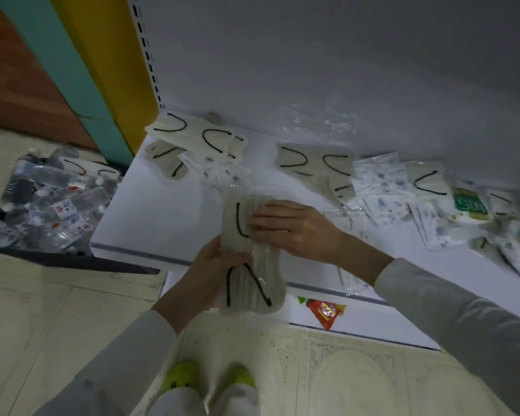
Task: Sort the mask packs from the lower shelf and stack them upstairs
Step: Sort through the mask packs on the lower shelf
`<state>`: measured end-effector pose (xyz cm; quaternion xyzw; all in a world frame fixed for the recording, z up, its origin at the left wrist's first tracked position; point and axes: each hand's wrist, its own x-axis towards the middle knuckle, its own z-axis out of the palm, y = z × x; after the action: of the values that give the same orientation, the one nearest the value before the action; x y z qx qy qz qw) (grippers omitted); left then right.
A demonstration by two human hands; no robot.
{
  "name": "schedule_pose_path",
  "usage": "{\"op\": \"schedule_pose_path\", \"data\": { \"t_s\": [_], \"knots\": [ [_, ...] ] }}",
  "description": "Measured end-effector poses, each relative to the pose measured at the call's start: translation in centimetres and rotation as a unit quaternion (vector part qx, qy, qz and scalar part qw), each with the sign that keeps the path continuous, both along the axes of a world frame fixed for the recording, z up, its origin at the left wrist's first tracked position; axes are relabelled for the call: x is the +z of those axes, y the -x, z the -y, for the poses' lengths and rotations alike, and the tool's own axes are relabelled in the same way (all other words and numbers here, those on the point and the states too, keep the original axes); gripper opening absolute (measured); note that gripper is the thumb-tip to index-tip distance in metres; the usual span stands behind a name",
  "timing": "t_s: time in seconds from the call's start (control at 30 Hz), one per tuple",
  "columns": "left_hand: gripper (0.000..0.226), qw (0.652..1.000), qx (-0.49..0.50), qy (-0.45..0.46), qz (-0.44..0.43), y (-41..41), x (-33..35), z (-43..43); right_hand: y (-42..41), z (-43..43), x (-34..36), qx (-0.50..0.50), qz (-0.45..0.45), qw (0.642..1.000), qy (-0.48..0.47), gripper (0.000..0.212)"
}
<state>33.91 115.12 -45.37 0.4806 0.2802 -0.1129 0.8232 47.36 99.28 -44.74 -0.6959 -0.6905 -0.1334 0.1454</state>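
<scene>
A beige mask pack (254,280) with black ear loops, in clear wrap, sticks out over the front edge of the white shelf (150,217). My left hand (215,271) grips its near half from the left, thumb on top. My right hand (291,228) lies flat on the pack's far half with straight fingers. More beige mask packs (197,136) lie stacked at the shelf's back left. Another beige pack (312,160) lies at the back centre.
Small white printed mask packs (382,187) and green-labelled packs (470,205) are heaped on the right of the shelf. A dark bin of wrapped dark masks (48,205) sits on the floor at left. A red packet (324,313) lies on the bottom shelf. My feet wear green shoes (180,378).
</scene>
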Motion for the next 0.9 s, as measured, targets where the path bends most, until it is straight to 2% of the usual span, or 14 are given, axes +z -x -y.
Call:
{"op": "schedule_pose_path", "data": {
  "t_s": [0.07,0.13,0.17,0.27,0.37,0.47,0.57,0.67,0.73,0.83,0.9],
  "knots": [
    [0.03,0.999,0.004,-0.047,-0.002,0.2,-0.3,-0.3,-1.2,0.4,-0.5,-0.064,-0.055,0.996,0.04,0.035],
    [0.03,0.998,0.017,-0.064,0.0,0.3,-0.5,-0.6,-3.8,1.3,-0.9,-0.207,-0.098,0.97,0.074,0.053],
    [0.03,0.997,0.025,-0.07,-0.006,0.4,-0.7,-0.8,-5.5,1.8,-1.2,-0.289,-0.105,0.948,0.081,0.053],
    [0.03,0.996,0.049,-0.07,-0.008,0.8,-0.8,-1.4,-9.4,3.2,-1.2,-0.489,-0.106,0.847,0.176,0.033],
    [0.033,0.996,0.07,-0.06,-0.01,1.1,-0.8,-1.8,-10.5,3.2,-0.8,-0.543,-0.111,0.797,0.24,0.029],
    [0.036,0.995,0.081,-0.062,-0.011,1.1,-0.9,-2.1,-10.3,2.2,-0.8,-0.553,-0.111,0.781,0.269,0.032],
    [0.031,0.996,0.071,-0.061,-0.006,1.1,-0.7,-2.1,-9.3,1.8,-1.2,-0.537,-0.048,0.805,0.248,0.039],
    [0.022,0.997,0.067,-0.041,-0.017,1.0,-0.1,-1.7,-7.3,1.6,0.0,-0.419,-0.056,0.903,0.075,0.039],
    [0.017,0.995,0.092,-0.001,-0.041,0.7,0.1,-1.5,-5.2,1.5,1.1,-0.285,-0.001,0.958,-0.034,0.03],
    [0.022,0.99,0.112,0.053,-0.072,0.6,0.5,-1.4,-2.0,1.5,2.6,-0.129,-0.014,0.989,-0.067,0.025],
    [0.028,0.993,0.067,0.094,-0.036,0.6,1.2,-1.4,0.0,1.3,3.2,-0.071,-0.027,0.994,-0.073,0.029]
  ]
}}
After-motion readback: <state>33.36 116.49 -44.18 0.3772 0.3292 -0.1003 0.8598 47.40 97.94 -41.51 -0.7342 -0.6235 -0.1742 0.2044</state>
